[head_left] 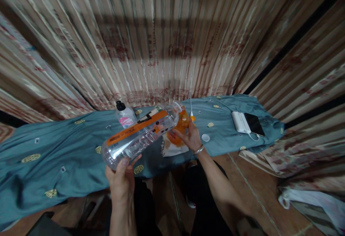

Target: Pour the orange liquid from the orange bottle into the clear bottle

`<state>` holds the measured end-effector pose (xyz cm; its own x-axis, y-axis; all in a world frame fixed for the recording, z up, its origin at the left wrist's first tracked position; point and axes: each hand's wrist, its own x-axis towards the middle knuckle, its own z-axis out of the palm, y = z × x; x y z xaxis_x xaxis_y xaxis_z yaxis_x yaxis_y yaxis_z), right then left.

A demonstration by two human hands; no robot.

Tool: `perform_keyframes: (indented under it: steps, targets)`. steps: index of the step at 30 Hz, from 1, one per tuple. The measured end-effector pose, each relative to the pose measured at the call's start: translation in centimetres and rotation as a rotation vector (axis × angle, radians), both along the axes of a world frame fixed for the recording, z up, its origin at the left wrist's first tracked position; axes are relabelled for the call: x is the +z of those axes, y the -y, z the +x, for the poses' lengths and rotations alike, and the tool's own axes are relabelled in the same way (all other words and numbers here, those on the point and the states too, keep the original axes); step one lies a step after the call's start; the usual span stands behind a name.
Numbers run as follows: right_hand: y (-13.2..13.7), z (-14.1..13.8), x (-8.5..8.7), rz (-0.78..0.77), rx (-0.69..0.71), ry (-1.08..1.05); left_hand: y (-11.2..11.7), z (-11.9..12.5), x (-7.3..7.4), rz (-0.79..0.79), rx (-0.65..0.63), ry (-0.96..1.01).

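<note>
My left hand is closed round the base of a large clear plastic bottle with an orange label. The bottle is tilted, its mouth to the upper right, over an orange see-through bottle. My right hand grips this orange bottle from the right; the clear bottle's neck hides part of its top. Whether the two mouths touch I cannot tell. Under the orange bottle lies a whitish cloth or paper. Just behind my right hand is an orange cap with a thin white tube. A white round cap lies nearby.
A teal cloth with pineapple prints covers the long narrow surface. A pump bottle with a black top stands behind the clear bottle. To the right lie a white power bank with a cable and a black phone. Striped curtains hang behind.
</note>
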<state>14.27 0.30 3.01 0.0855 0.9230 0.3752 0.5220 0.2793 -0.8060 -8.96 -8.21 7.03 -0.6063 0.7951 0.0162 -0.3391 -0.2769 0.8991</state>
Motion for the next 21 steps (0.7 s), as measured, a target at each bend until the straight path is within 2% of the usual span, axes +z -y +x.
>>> perform_keyframes:
  steps: [13,21]
  targets:
    - [-0.27,-0.33,-0.70,0.042,-0.020,-0.007,-0.13,-0.64,-0.68,-0.007,-0.003,0.046]
    - [-0.12,-0.44,-0.25,-0.004,0.029,-0.075,0.39,-0.23,-0.75,-0.026,-0.025,0.068]
